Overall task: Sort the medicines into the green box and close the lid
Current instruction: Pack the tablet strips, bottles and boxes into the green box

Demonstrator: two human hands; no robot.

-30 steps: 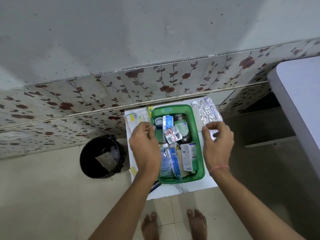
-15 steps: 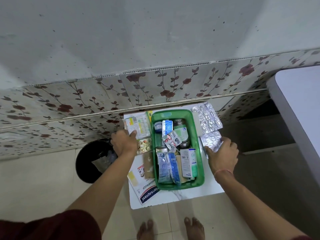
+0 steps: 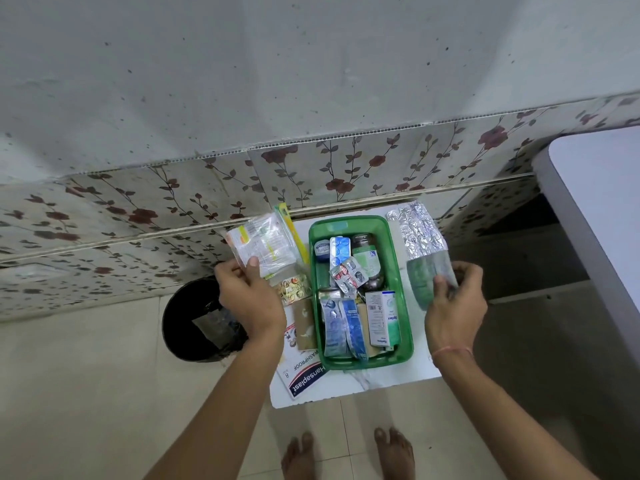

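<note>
The open green box [image 3: 401, 278] stands on a small white table [image 3: 388, 382], filled with blister strips, a brown bottle [image 3: 367, 258] and a white-green carton [image 3: 382, 318]. My left hand [image 3: 249, 296] is to the left of the box, lifting a clear medicine packet [image 3: 263, 245] with orange and green print. At the box's right side, my right hand [image 3: 453, 303] holds a stack of silver blister strips [image 3: 420, 244] raised off the table. Left of the box lie a gold-printed strip [image 3: 294, 289], a brown packet [image 3: 304, 323] and a Hansaplast pack [image 3: 303, 375]. No lid is visible.
A black waste bin [image 3: 201, 320] stands on the floor left of the table. A wall with floral tiles [image 3: 311, 168] rises just behind it. A large white tabletop [image 3: 602, 209] juts in at the right. My bare feet [image 3: 346, 455] are in front of the table.
My left hand left the box, went to its left side and lifted the clear packet. My right hand gathered the silver blister strips and raised them off the table.
</note>
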